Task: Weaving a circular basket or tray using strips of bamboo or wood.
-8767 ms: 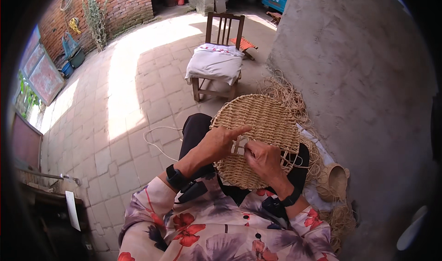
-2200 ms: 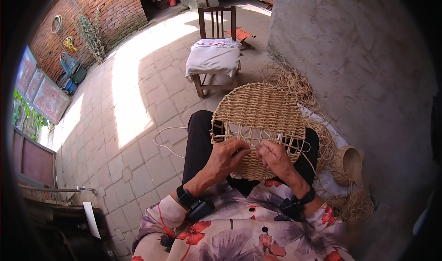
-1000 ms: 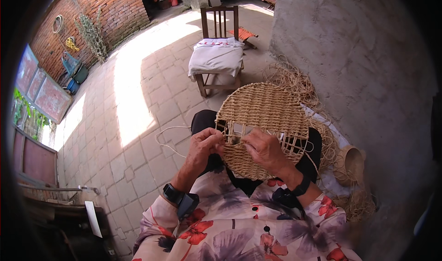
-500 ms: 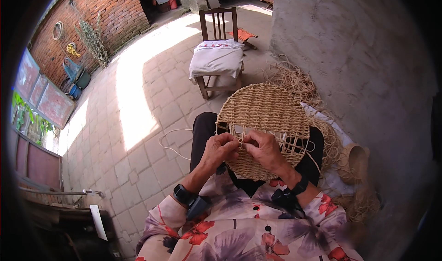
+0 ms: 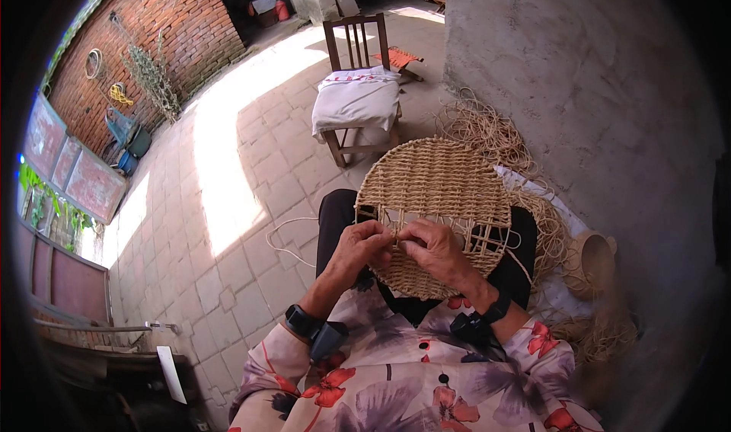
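A round mat (image 5: 434, 174) woven from tan straw cord lies across my lap. Its far part is densely woven, while a band across its nearer half shows bare crossing strands and gaps. My left hand (image 5: 358, 251) is closed in a pinch at the left of this band. Close beside it, my right hand (image 5: 438, 251) pinches too, fingertips almost meeting the left ones. A piece of the straw cord (image 5: 395, 236) seems held between them, mostly hidden by the fingers. One loose cord (image 5: 283, 224) loops out left of my knee.
Heaps of loose straw cord (image 5: 491, 136) lie along the grey wall (image 5: 579, 74) at right, with a round tan woven basket (image 5: 588, 263) near them. Ahead stands a wooden chair (image 5: 358, 100) with a white cloth, and behind it an orange-topped folding stool (image 5: 399, 57).
The view has tilted slightly. Both hands stay at the same gap in the mat, with only a small shift of the fingers.
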`<act>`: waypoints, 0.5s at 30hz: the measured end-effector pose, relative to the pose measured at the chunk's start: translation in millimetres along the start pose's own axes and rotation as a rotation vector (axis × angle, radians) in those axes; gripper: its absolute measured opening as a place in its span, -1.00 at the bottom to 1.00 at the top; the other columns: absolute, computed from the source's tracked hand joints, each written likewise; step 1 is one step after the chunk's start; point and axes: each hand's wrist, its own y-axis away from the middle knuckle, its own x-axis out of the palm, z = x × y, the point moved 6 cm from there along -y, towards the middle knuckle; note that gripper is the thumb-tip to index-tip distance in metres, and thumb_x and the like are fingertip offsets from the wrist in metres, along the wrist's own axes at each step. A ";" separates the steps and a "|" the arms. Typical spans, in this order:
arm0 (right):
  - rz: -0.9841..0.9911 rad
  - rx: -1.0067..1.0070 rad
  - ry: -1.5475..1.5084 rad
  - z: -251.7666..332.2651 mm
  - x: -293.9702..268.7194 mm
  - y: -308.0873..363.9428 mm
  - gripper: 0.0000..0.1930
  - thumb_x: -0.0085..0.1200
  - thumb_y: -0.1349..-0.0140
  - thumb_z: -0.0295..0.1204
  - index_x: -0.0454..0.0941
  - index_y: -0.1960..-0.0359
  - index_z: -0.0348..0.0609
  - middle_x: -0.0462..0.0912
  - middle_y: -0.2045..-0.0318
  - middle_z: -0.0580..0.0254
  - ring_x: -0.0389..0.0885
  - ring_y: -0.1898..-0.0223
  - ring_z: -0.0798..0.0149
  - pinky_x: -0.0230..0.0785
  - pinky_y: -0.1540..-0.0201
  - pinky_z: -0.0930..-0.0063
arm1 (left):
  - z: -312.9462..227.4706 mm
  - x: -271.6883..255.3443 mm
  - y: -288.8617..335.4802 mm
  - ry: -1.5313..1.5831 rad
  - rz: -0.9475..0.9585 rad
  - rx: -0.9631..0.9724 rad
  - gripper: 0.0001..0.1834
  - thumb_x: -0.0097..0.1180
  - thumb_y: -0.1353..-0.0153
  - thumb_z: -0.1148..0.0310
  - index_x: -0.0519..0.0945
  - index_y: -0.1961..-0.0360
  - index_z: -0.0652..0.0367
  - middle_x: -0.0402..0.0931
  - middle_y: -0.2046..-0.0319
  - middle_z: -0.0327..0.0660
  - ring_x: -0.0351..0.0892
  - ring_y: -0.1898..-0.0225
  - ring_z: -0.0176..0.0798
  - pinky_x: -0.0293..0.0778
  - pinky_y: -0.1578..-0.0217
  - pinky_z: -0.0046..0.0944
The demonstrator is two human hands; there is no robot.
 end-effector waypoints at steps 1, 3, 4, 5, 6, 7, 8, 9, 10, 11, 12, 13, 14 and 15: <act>0.000 0.000 -0.001 -0.3 0.3 0.2 -0.91 0.14 -0.13 -0.62 0.56 0.32 -0.27 0.55 0.43 0.16 0.59 0.37 0.26 0.40 0.29 0.39 | 0.0 0.2 -0.4 -0.006 0.036 -0.008 -0.81 0.13 -0.33 0.29 0.56 0.24 0.22 0.57 0.41 -0.29 0.57 0.46 -0.46 0.55 0.39 -0.42; -0.020 -0.011 -0.025 -1.2 -0.3 0.9 -0.89 0.14 -0.14 -0.64 0.59 0.29 -0.26 0.56 0.42 0.16 0.60 0.35 0.25 0.41 0.28 0.39 | 0.1 -2.9 -2.9 -0.018 0.062 -0.016 -0.83 0.13 -0.32 0.30 0.55 0.22 0.19 0.56 0.41 -0.29 0.55 0.46 -0.46 0.54 0.40 -0.42; -0.021 -0.011 -0.025 -0.8 -0.3 1.1 -0.89 0.14 -0.14 -0.64 0.59 0.29 -0.26 0.56 0.42 0.16 0.60 0.35 0.25 0.41 0.28 0.39 | 0.1 -2.4 -3.9 -0.030 0.087 -0.023 -0.84 0.13 -0.32 0.32 0.54 0.20 0.17 0.55 0.40 -0.29 0.54 0.46 -0.46 0.54 0.41 -0.42; -0.025 0.002 -0.027 -0.7 -0.5 1.1 -0.88 0.15 -0.14 -0.65 0.59 0.28 -0.26 0.56 0.41 0.17 0.60 0.35 0.27 0.41 0.28 0.41 | -1.5 -1.3 -4.5 -0.032 0.089 -0.024 -0.84 0.13 -0.32 0.32 0.54 0.20 0.17 0.55 0.40 -0.29 0.54 0.46 -0.46 0.54 0.41 -0.42; -0.029 0.014 -0.029 -1.2 -0.8 1.0 -0.88 0.15 -0.14 -0.65 0.60 0.28 -0.27 0.56 0.41 0.19 0.59 0.34 0.29 0.41 0.28 0.43 | -4.7 0.5 -4.4 -0.019 0.084 -0.011 -0.86 0.13 -0.31 0.34 0.53 0.19 0.15 0.54 0.42 -0.29 0.52 0.48 -0.46 0.51 0.44 -0.43; -0.032 0.015 -0.029 -2.2 -0.5 1.1 -0.88 0.15 -0.14 -0.65 0.60 0.28 -0.27 0.56 0.41 0.19 0.59 0.34 0.29 0.41 0.28 0.43 | -7.0 1.4 -4.8 -0.007 0.079 0.001 -0.87 0.13 -0.30 0.36 0.52 0.18 0.13 0.53 0.43 -0.30 0.50 0.50 -0.46 0.49 0.47 -0.44; -0.047 0.027 -0.068 -4.3 -0.7 1.6 -0.89 0.15 -0.15 -0.65 0.60 0.28 -0.27 0.56 0.40 0.22 0.57 0.36 0.32 0.40 0.28 0.45 | -6.6 1.2 -5.5 -0.009 0.080 0.000 -0.87 0.13 -0.30 0.36 0.52 0.18 0.13 0.53 0.43 -0.30 0.50 0.50 -0.46 0.49 0.47 -0.44; -0.063 0.039 -0.106 -6.3 -1.1 2.1 -0.90 0.16 -0.16 -0.65 0.61 0.28 -0.28 0.55 0.40 0.24 0.55 0.38 0.35 0.38 0.29 0.47 | -3.5 1.6 -6.7 0.041 0.096 -0.036 -0.88 0.13 -0.30 0.38 0.50 0.18 0.12 0.53 0.44 -0.30 0.47 0.52 -0.47 0.46 0.50 -0.45; -0.065 0.039 -0.107 -7.2 -1.4 2.3 -0.90 0.16 -0.16 -0.65 0.61 0.28 -0.28 0.55 0.40 0.24 0.55 0.38 0.35 0.38 0.29 0.47 | -0.4 2.2 -7.5 0.091 0.113 -0.073 -0.89 0.13 -0.29 0.41 0.49 0.18 0.11 0.52 0.45 -0.30 0.45 0.55 -0.47 0.42 0.53 -0.47; -0.059 0.050 -0.131 -8.7 -1.7 2.3 -0.91 0.15 -0.17 -0.65 0.60 0.29 -0.28 0.53 0.40 0.29 0.51 0.39 0.40 0.37 0.30 0.50 | -0.1 1.9 -8.4 0.088 0.114 -0.073 -0.89 0.13 -0.29 0.41 0.49 0.18 0.11 0.52 0.45 -0.30 0.45 0.55 -0.47 0.42 0.53 -0.47; -0.054 0.060 -0.155 -9.9 -1.9 2.3 -0.92 0.15 -0.18 -0.65 0.60 0.29 -0.29 0.52 0.40 0.33 0.48 0.40 0.45 0.35 0.31 0.52 | 1.6 2.3 -8.9 0.136 0.123 -0.101 -0.90 0.12 -0.30 0.43 0.49 0.19 0.11 0.52 0.45 -0.30 0.43 0.56 -0.48 0.40 0.55 -0.48; -0.056 0.060 -0.156 -10.4 -2.6 2.6 -0.92 0.15 -0.18 -0.65 0.60 0.29 -0.29 0.52 0.40 0.33 0.48 0.40 0.45 0.35 0.31 0.52 | 2.8 3.0 -9.2 0.184 0.130 -0.129 -0.91 0.12 -0.30 0.45 0.49 0.20 0.11 0.53 0.45 -0.29 0.42 0.58 -0.49 0.38 0.57 -0.49; -0.037 0.113 -0.227 -14.5 -1.8 3.3 -0.93 0.14 -0.19 -0.64 0.60 0.30 -0.28 0.51 0.42 0.36 0.46 0.42 0.49 0.33 0.34 0.54 | 3.1 3.7 -9.6 0.181 0.133 -0.130 -0.91 0.12 -0.30 0.45 0.49 0.20 0.11 0.53 0.45 -0.29 0.42 0.58 -0.49 0.38 0.57 -0.49; -0.017 0.167 -0.298 -17.9 -0.5 4.1 -0.94 0.13 -0.21 -0.64 0.60 0.30 -0.27 0.50 0.43 0.38 0.43 0.44 0.52 0.32 0.37 0.57 | 3.0 4.1 -9.6 0.215 0.122 -0.120 -0.92 0.12 -0.30 0.46 0.49 0.21 0.11 0.53 0.45 -0.30 0.42 0.59 -0.50 0.38 0.57 -0.49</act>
